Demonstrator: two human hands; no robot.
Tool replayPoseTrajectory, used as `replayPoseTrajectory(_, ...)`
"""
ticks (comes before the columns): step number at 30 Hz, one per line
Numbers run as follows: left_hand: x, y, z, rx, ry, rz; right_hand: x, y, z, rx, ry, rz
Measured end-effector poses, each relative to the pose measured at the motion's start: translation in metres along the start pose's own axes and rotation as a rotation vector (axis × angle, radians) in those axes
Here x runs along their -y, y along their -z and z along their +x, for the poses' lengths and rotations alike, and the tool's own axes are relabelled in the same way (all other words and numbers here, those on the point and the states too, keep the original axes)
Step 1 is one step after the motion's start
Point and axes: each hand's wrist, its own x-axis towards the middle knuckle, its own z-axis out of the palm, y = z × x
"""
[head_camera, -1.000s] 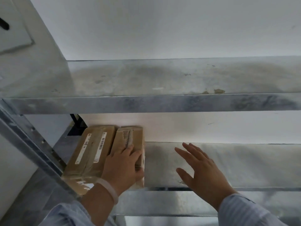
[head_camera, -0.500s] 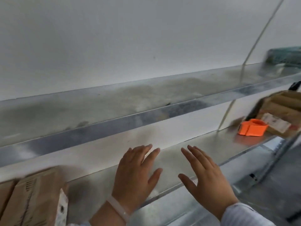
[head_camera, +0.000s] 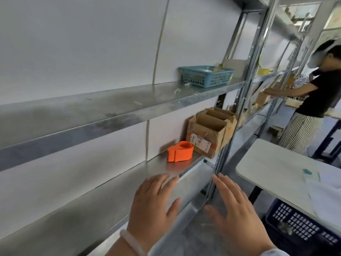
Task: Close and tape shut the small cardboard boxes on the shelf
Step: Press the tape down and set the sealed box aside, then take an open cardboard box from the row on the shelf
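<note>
Both hands are empty, fingers spread flat. Our left hand (head_camera: 153, 206) hovers over the front lip of the metal shelf (head_camera: 118, 196), and our right hand (head_camera: 238, 217) is just off its edge, beside the upright post (head_camera: 217, 167). Beyond our fingertips, further along the same shelf, lies the orange tape dispenser (head_camera: 180, 151). Just past it, at the shelf's far end by the post, stands the open cardboard box (head_camera: 210, 132). Its mouth faces up with flaps raised, and its labelled side is turned toward us. Its long axis seems to run along the shelf away from our hands, though foreshortening leaves us unsure. We judge the step in hand to be reaching for that box. To do it well, we would pass the dispenser without knocking it and take the box by both side walls. We would then fold the short flaps before the long ones, so the seam runs lengthwise for taping.
</note>
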Motion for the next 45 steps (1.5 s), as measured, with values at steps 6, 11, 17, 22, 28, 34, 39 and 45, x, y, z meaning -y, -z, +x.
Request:
replayPoseTrajectory(6, -0.015, -0.069, 0.064, 0.093, -0.02, -0.079, -0.065, 0.001, 0.036, 0.075, -0.152, 0.009)
replayPoseTrajectory(11, 0.007, -0.126, 0.131, 0.117, -0.008, -0.121, -0.111, -0.022, 0.093, 0.114, -0.208, -0.004)
replayPoseTrajectory(17, 0.035, -0.181, 0.214, 0.109, 0.032, -0.185, -0.148, -0.03, 0.187, 0.179, -0.295, 0.014)
replayPoseTrajectory(22, 0.051, -0.214, 0.276, 0.196, 0.143, -0.225, -0.182, -0.044, 0.243, 0.137, -0.434, 0.089)
replayPoseTrajectory(28, 0.062, -0.249, 0.323, 0.276, 0.294, -0.266, -0.211, -0.064, 0.285, 0.215, -0.511, 0.23)
replayPoseTrajectory(34, 0.066, -0.28, 0.353, 0.287, 0.484, -0.362, -0.241, -0.073, 0.332, 0.32, -0.577, 0.419)
replayPoseTrajectory(39, 0.061, -0.296, 0.376, 0.243, 0.694, -0.47, -0.27, -0.084, 0.357, 0.36, -0.585, 0.553)
replayPoseTrajectory(45, 0.063, -0.316, 0.395, 0.175, 0.89, -0.573, -0.299, -0.094, 0.373, 0.377, -0.661, 0.815)
